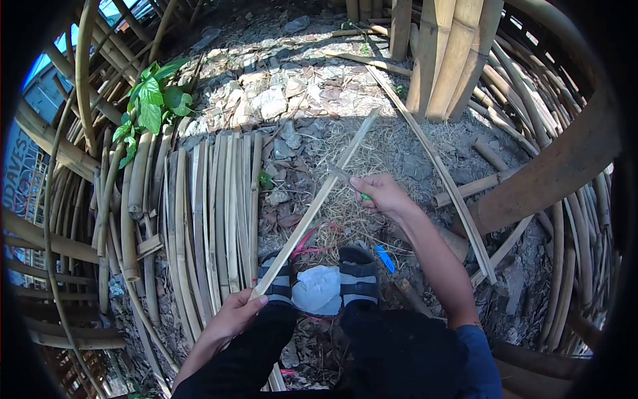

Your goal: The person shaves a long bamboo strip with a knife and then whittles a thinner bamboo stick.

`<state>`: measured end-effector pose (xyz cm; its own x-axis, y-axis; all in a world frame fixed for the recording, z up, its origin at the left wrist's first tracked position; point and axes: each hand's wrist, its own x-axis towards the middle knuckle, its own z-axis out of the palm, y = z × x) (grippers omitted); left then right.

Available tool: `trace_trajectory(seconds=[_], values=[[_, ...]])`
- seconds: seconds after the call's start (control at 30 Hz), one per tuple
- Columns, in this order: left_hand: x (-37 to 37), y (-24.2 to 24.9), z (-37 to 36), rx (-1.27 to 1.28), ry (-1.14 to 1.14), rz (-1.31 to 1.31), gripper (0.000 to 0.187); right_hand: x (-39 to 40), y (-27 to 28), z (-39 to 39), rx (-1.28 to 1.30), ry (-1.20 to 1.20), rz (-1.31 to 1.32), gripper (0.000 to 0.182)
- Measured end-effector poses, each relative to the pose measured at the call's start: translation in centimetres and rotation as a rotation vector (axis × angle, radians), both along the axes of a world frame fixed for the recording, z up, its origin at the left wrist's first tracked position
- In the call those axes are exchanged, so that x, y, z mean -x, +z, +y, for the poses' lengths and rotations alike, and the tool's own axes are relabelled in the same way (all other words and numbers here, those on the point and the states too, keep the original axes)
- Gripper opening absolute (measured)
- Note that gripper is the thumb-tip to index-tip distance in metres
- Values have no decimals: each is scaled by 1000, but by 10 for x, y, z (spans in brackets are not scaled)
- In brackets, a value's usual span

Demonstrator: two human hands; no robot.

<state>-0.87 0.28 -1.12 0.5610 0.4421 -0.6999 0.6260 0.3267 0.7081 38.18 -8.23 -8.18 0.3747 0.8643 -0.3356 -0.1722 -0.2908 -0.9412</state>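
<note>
My left hand (232,318) is closed around the near end of a long split bamboo strip (307,216), which slants up and away from me to the right. In my right hand (380,193) is a knife (341,175) with a green handle, mostly covered by my fingers. Its blade lies across the upper part of the strip and appears to touch it. Thin pale shavings (352,149) are scattered on the ground under and around the strip.
Many split bamboo strips (232,193) lie side by side at the left. A longer strip (435,159) slants across the right, near thick bamboo posts (452,60). Between my sandals (359,276) is a whitish plastic bag (317,286); a blue object (384,259) lies nearby. A leafy plant (151,96) grows upper left.
</note>
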Motion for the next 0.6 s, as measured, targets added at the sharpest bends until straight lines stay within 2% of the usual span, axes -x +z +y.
trace_trajectory(seconds=[0.03, 0.1, 0.17, 0.23, 0.27, 0.4, 0.47, 0.5, 0.57, 0.6], values=[[0, 3, 0, 17, 5, -1, 32, 8, 7, -3, 4, -4, -2, 43], [-3, 5, -1, 29, 12, -7, 32, 36, 23, -5, 31, 161, 33, 41], [-3, 7, -3, 11, 12, 2, 31, 42, 25, -7, -1, 157, 63, 41], [-1, 6, -3, 9, 11, 9, 31, 11, 17, -2, 11, 7, 46, 40], [0, 6, -3, 5, 12, 11, 31, -16, 9, -2, 23, 43, 36, 40], [-2, -2, -2, -25, 9, -3, 31, -36, 4, 7, 6, 36, -31, 41], [-3, 0, -3, -67, -8, 26, 31, -64, 6, 12, 94, -111, -80, 41], [-4, 3, -3, -68, -8, 22, 31, -79, 5, 17, 93, -112, -84, 41], [-4, 8, -5, -26, 3, 61, 31, -101, -5, 16, 148, -352, -140, 42], [-3, 8, -4, -29, -5, 63, 31, -106, 2, 8, 122, -236, -46, 43]])
